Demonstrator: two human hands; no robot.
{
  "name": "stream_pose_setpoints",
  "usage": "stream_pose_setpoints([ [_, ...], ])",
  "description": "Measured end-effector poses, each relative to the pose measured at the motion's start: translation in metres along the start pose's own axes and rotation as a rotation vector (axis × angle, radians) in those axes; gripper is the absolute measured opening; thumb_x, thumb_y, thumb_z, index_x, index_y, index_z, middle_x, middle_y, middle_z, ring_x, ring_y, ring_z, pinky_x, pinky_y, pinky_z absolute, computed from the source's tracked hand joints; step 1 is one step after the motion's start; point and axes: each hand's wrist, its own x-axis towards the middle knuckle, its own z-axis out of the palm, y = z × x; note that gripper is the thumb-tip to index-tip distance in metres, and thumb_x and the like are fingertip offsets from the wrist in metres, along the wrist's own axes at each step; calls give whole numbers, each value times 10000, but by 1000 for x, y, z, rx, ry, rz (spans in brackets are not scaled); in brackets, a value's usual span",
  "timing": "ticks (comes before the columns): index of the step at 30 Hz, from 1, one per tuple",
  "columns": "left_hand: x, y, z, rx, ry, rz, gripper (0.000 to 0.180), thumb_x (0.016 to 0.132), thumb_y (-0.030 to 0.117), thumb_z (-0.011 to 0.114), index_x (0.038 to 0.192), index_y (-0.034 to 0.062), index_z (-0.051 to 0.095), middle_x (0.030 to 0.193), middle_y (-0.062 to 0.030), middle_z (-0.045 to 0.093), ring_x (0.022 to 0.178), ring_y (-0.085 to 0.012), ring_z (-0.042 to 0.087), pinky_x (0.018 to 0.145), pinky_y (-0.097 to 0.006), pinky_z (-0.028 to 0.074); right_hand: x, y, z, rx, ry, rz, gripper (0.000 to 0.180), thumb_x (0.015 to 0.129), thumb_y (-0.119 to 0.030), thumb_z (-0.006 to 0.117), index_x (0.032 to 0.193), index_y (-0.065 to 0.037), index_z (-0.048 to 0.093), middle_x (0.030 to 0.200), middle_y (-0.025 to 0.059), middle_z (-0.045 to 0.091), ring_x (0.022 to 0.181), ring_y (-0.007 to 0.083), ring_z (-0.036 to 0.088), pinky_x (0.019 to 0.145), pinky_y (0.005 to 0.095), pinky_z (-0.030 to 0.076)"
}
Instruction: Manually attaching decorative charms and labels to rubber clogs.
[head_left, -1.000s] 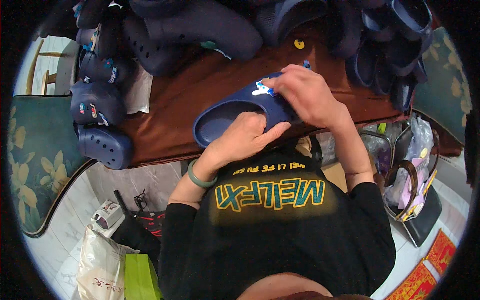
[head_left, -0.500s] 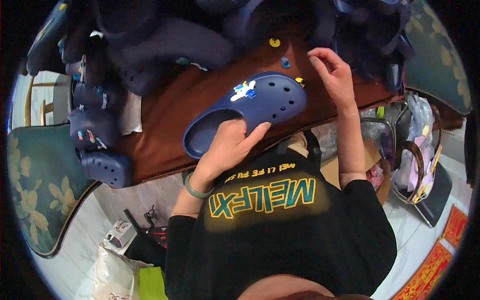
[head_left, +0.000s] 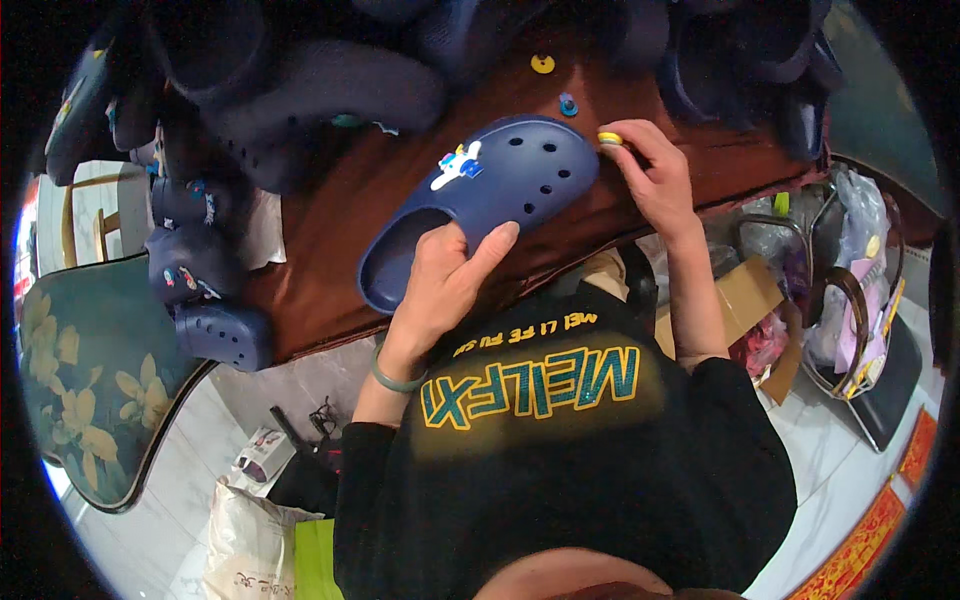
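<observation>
A navy blue clog point(head_left: 500, 185) with round holes lies tilted over the brown-covered table, its toe toward the upper right. My left hand point(head_left: 440, 280) grips its near side, fingers inside the foot opening and thumb on the outer edge. A white charm with blue and yellow parts point(head_left: 458, 167) sits on the clog's upper. Just beyond the toe, my right hand point(head_left: 655, 180) pinches a small yellow charm point(head_left: 609, 138) between thumb and forefinger. Two loose pieces lie beyond the clog: a round yellow charm point(head_left: 542, 64) and a blue charm point(head_left: 568, 104).
More navy clogs point(head_left: 330, 85) are heaped along the far side, with others point(head_left: 225, 335) at the left edge of the brown cloth point(head_left: 310, 290). Floral-patterned chairs point(head_left: 90, 380) stand either side. A cardboard box point(head_left: 735, 300) and a bag of plastic-wrapped items point(head_left: 850, 290) are at right.
My right hand has come down and left and taken hold of the yellow charm that lay by the toe. The clog in my left hand has shifted slightly up and left.
</observation>
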Motion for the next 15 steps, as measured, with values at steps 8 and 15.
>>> stream_pose_setpoints([
  [8, 2, 0, -8, -86, -94, -77, 315, 901, 237, 574, 1020, -51, 620, 857, -104, 647, 787, -163, 552, 744, -309, 447, -12, -58, 2, 198, 6, -93, 255, 687, -13, 765, 916, -76, 675, 925, 32, 675, 882, 207, 585, 803, 327, 454],
  [15, 5, -2, -12, -120, -197, -58, 292, 858, 182, 567, 1035, -45, 611, 848, -99, 640, 783, -148, 555, 742, -305, 453, -18, -64, 23, 149, -84, -187, 239, 684, -81, 783, 902, -106, 688, 921, -8, 663, 911, 213, 565, 911, 380, 362],
])
